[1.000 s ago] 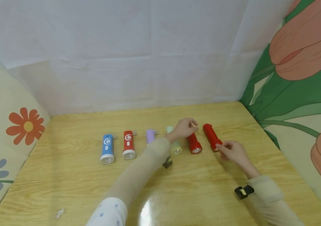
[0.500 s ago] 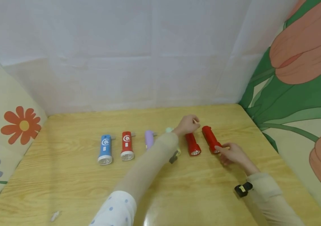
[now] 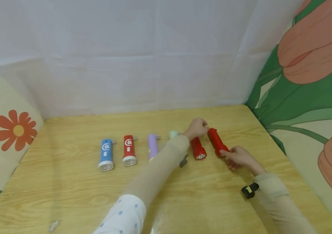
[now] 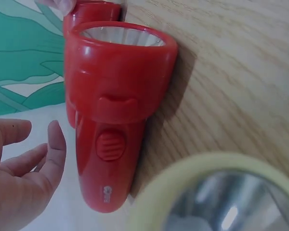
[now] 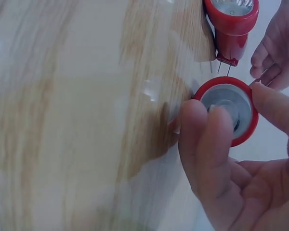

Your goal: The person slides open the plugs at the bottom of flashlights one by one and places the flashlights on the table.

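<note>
The rightmost red flashlight (image 3: 217,141) lies on the table with its lens end toward the person. My right hand (image 3: 239,158) pinches that lens end; in the right wrist view its thumb (image 5: 274,108) and fingers (image 5: 209,144) lie on either side of the red rim (image 5: 249,130). My left hand (image 3: 196,127) hovers by the tail ends of the two red flashlights, fingers loosely bent and holding nothing. Below it lies the second red flashlight (image 4: 113,115), its tail hidden by that hand in the head view. Two thin metal prongs (image 5: 225,68) stick out from its tail.
Farther left in the row lie a mint and yellow flashlight (image 3: 173,134), partly hidden by the left sleeve, a purple one (image 3: 153,144), a red and white one (image 3: 129,149) and a blue and white one (image 3: 106,154). A small white scrap (image 3: 53,226) lies near the front left.
My left hand has moved a little to the right, toward the tail of the rightmost red flashlight. My right hand has closed more firmly around that flashlight's lens end.
</note>
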The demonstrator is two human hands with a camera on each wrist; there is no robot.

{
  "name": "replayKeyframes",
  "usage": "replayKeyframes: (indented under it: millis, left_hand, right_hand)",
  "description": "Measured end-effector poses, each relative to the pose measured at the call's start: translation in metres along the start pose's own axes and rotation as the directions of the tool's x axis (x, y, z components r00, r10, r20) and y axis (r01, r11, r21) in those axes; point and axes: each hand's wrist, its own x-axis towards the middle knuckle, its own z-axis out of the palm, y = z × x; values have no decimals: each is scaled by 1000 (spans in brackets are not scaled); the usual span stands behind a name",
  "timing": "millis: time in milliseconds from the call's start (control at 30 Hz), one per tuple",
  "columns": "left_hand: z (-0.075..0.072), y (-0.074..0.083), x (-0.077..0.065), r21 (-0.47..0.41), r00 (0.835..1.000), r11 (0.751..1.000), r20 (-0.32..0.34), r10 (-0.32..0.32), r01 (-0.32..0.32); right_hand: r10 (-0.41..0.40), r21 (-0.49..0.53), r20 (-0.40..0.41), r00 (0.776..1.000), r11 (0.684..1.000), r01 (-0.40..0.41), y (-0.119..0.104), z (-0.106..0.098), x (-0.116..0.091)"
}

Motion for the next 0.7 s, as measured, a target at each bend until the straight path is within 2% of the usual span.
replayKeyframes:
  millis: [133,333,433,700]
  left_hand:
    - [6,-1,5,-40,999,998,29,-44,45]
    - [15,2,10,-44,995,998,94,-40,44]
    - [21,1,12,-81,992,995,115,-46,56]
    - [27,0,11,-138,989,986,122,-80,97]
  right_hand:
    - [-4,9,8,1000,1000,4,-2,1,0]
    - [7,19,5,1000,1000,-7,1,0,0]
    - [-2,25,12,1000,1000,2,2,0,0]
    - [-9,32,1,1000,999,9,0,2,2]
